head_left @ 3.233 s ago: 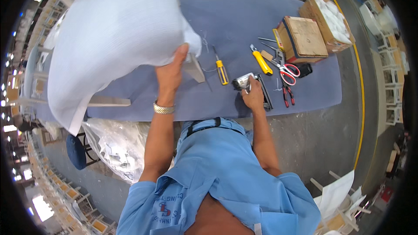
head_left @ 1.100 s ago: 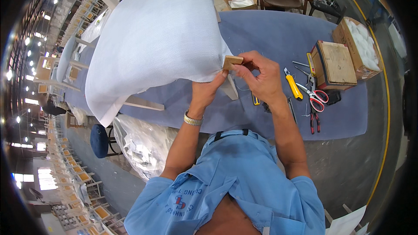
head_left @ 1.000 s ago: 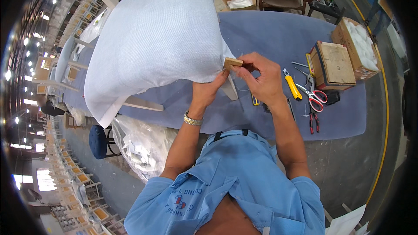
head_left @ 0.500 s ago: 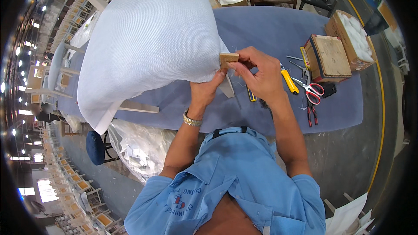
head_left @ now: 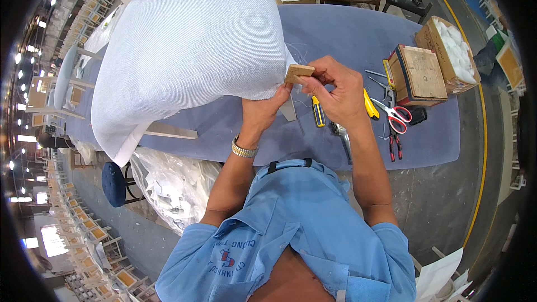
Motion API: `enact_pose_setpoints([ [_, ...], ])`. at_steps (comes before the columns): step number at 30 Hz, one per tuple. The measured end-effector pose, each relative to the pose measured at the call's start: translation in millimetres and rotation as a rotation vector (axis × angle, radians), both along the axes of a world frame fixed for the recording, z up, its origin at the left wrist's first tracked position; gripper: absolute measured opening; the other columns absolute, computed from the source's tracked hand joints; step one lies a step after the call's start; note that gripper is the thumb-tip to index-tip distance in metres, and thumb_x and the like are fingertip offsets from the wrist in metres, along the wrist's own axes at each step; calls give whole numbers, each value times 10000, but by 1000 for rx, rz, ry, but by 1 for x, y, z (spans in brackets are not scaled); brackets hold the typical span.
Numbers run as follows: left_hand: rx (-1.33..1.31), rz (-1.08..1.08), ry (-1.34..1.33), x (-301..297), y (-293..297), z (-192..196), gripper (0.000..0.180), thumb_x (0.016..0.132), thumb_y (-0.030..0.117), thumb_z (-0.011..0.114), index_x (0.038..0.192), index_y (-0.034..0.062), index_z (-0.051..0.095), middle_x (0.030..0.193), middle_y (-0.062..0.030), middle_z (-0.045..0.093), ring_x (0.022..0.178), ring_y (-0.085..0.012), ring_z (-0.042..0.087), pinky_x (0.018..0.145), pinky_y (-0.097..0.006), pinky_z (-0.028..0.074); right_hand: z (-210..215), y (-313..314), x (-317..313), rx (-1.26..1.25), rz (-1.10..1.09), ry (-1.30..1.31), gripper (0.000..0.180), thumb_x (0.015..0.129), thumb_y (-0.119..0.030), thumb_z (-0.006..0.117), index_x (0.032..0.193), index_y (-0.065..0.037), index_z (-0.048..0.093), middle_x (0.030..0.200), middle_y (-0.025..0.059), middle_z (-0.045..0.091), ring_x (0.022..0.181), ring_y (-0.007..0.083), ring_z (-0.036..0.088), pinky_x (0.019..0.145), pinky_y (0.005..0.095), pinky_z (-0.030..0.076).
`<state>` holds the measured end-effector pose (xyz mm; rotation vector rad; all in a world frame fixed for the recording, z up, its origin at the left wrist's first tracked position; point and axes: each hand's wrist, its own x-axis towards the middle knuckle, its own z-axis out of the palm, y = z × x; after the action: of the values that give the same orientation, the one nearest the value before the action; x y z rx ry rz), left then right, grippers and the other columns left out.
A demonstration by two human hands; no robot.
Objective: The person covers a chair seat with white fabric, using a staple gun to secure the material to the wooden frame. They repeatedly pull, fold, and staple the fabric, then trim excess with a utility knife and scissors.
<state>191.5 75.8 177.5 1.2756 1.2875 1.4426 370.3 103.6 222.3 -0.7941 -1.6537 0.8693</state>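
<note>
While my left hand [head_left: 267, 111] pinches the corner of a big pale-blue cushion [head_left: 190, 50] lifted over the blue counter [head_left: 347, 33], my right hand [head_left: 335, 92] has its grip clamped on a small wooden block [head_left: 298, 72] held against that corner. Scissors [head_left: 395, 114] and screwdrivers [head_left: 318, 113] lie just beyond.

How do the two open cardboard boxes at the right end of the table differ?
The nearer box is shut by a flat brown board on top; the far box is open and full of white stuffing. The nearer box has scissors right beside it, while the far box sits at the table's corner. The far box looks a little longer. Both are brown cardboard, standing on the blue table top.
</note>
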Motion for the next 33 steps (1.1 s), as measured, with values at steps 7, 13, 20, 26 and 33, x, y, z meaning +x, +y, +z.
enact_pose_setpoints([
  [7,-12,-6,10,-1,1,1,292,837,91,789,1087,-28,698,1029,-79,706,939,-136,664,809,-287,543,-10,0,-2,88,-40,-32,121,883,-31,722,988,13,680,830,74,704,698,119,696,633,250,554],
  [13,8,-20,-21,-3,1,-2,315,846,82,785,1124,-27,686,1057,-84,698,950,-150,662,829,-298,543,-6,-1,-6,99,-82,-14,161,860,-114,747,943,-24,642,805,93,656,640,206,646,603,310,521],
  [20,-15,-34,-28,-4,1,-1,340,852,79,781,1157,-28,675,1084,-90,691,975,-155,660,855,-302,539,-6,3,-5,97,-65,-23,194,871,-157,745,923,-25,612,785,107,648,648,223,640,609,313,516],
  [26,-27,-36,2,-4,0,-2,368,858,124,791,1170,-32,672,1110,-89,683,996,-152,644,873,-300,523,-7,5,-5,117,-65,-45,193,864,-146,751,930,-26,615,787,109,649,650,224,639,607,319,519],
  [33,-96,-78,96,-10,-1,3,405,863,180,803,1185,-26,669,1116,-76,679,1011,-145,622,887,-302,504,-6,5,-6,141,-61,-63,195,854,-136,755,931,-25,614,799,98,637,642,219,621,591,321,508],
])
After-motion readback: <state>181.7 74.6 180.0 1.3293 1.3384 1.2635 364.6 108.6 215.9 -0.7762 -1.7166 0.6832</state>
